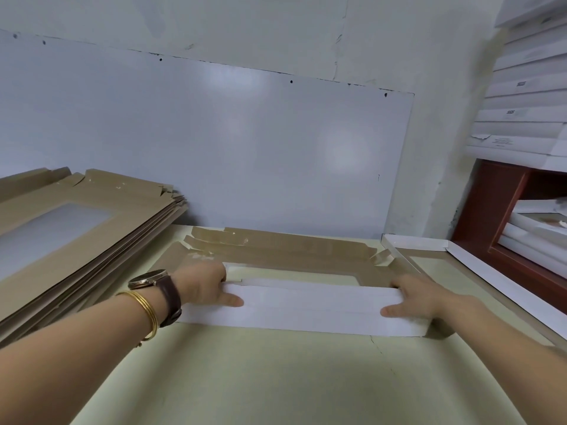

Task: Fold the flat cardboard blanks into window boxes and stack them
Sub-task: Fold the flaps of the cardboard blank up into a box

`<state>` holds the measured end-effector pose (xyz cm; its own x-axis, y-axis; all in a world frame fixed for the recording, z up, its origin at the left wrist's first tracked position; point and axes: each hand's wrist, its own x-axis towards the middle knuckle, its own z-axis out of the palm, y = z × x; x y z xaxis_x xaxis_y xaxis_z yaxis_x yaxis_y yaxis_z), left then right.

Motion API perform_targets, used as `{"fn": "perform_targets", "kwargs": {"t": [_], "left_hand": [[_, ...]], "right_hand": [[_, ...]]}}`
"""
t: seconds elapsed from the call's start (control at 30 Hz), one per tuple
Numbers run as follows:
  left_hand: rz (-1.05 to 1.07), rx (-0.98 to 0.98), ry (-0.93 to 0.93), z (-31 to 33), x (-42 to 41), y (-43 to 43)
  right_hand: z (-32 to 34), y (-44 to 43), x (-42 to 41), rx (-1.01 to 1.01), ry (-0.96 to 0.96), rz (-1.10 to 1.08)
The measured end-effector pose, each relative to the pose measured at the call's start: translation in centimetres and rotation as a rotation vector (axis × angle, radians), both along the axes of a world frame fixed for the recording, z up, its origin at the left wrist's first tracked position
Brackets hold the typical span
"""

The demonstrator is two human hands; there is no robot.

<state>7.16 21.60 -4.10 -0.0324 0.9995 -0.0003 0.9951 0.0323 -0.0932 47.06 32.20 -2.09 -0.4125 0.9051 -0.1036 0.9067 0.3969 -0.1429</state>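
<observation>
- The blank (291,250) lies brown side up on the bench (276,378), with its long near flap (306,308) raised so that the white face is turned toward the person.
- The flap is gripped at both ends. The left hand (205,286) holds the left end and the right hand (423,297) the right end, each with its thumb laid on the white face and its fingers curled over the top edge.
- The crease is best made along the whole length at once, so the pull at the two ends should be kept equal and the base of the flap held down against the bench.
- The end tabs appear to be tucked behind the flap, though this is hidden by the hands.
- The thin clear window in the middle of the blank should not be pressed or bent.
- Left of the blank, a sloping pile of flat blanks (76,228) comes close to its corner, so little room is left for the left elbow.
- Right of the blank, a white tray (411,242) lies just beside its far corner.
- Behind the blank a wall panel (214,133) stands close, so the blank cannot be pushed away.
- Open bench is found only on the near side of the blank, and the work is best drawn that way.
</observation>
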Motion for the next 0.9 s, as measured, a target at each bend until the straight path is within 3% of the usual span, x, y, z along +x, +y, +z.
{"fn": "perform_targets", "kwargs": {"t": [0.2, 0.4, 0.57, 0.77, 0.9], "left_hand": [[-0.030, 0.204, 0.133, -1.3, 0.0, -0.3], [-0.162, 0.393, 0.101, -3.6, 0.9, -1.1], [-0.293, 0.389, -0.042, -5.1, 1.7, -1.7], [-0.322, 0.273, -0.140, -6.6, 1.3, -1.8], [-0.260, 0.223, -0.278, -7.1, 1.2, -1.9]], "right_hand": [[-0.7, 0.0, -0.3, 0.151, -0.098, -0.045], [-2.6, -0.7, -1.2, 0.439, -0.275, -0.114], [-4.2, -1.8, -1.7, 0.589, -0.302, -0.170], [-5.9, -2.6, -1.0, 0.557, -0.292, -0.121], [-7.3, -3.1, -0.6, 0.522, -0.179, -0.076]]}}
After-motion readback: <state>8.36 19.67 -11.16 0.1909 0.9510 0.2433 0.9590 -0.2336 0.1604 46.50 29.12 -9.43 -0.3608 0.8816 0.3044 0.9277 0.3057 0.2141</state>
